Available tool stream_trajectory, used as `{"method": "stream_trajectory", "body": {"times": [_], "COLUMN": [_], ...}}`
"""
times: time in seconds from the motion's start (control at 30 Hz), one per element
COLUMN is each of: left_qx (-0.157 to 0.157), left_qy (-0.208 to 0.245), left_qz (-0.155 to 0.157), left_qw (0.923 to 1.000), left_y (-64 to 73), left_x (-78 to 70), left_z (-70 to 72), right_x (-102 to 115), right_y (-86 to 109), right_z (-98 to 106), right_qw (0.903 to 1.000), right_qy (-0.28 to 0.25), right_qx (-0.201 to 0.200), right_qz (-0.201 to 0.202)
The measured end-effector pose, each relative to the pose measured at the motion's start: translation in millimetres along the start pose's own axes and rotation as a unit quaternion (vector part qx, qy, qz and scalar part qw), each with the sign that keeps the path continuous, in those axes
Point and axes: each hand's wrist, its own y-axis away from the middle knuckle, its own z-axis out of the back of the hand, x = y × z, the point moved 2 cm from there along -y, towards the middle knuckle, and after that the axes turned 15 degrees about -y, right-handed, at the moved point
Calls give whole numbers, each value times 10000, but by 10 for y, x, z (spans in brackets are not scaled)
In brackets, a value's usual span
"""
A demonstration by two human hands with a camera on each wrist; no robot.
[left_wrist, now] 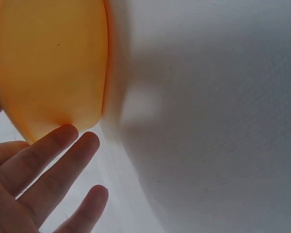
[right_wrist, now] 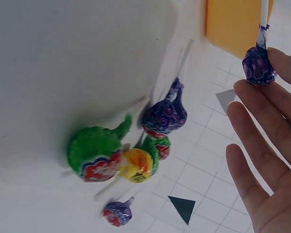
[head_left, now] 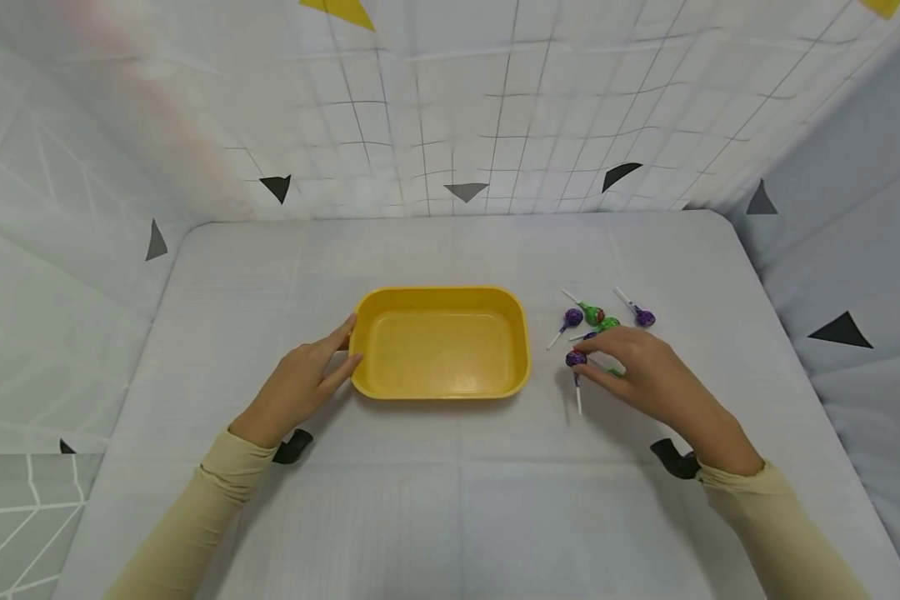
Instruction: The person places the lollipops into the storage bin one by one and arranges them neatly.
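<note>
My right hand (head_left: 648,375) pinches a purple-wrapped lollipop (head_left: 576,358) by its candy end between thumb and finger, the white stick pointing down toward me; the right wrist view shows the other fingers spread apart. Beside it on the table lie several lollipops: a purple one (head_left: 573,317), a green one (head_left: 592,313) and another purple one (head_left: 645,318), with a yellow-wrapped one (right_wrist: 137,165) seen in the right wrist view. My left hand (head_left: 300,387) touches the left end of a yellow tray (head_left: 527,350), its fingers fairly straight in the left wrist view. Nothing lies in the tray.
A white cloth covers the table (head_left: 420,500). Behind it hangs a white sheet (head_left: 450,100) with grid lines and dark triangles. Grey-white sheets (head_left: 862,250) stand along both sides.
</note>
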Motion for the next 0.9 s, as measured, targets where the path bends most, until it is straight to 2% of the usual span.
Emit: {"method": "stream_trajectory", "body": {"times": [0.23, 0.57, 0.9], "left_qx": [-3, 48, -58], "left_qy": [11, 74, 47], "left_qz": [11, 37, -32], "left_qw": [10000, 10000, 10000], "left_y": [-1, -6, -4], "left_x": [8, 15, 25], "left_z": [6, 13, 0], "right_x": [26, 117, 196], "right_y": [-56, -174, -267], "right_z": [19, 33, 39], "right_qw": [9999, 9997, 9995], "right_qy": [-111, -198, -307], "right_qx": [51, -46, 13], "right_qz": [-44, 107, 67]}}
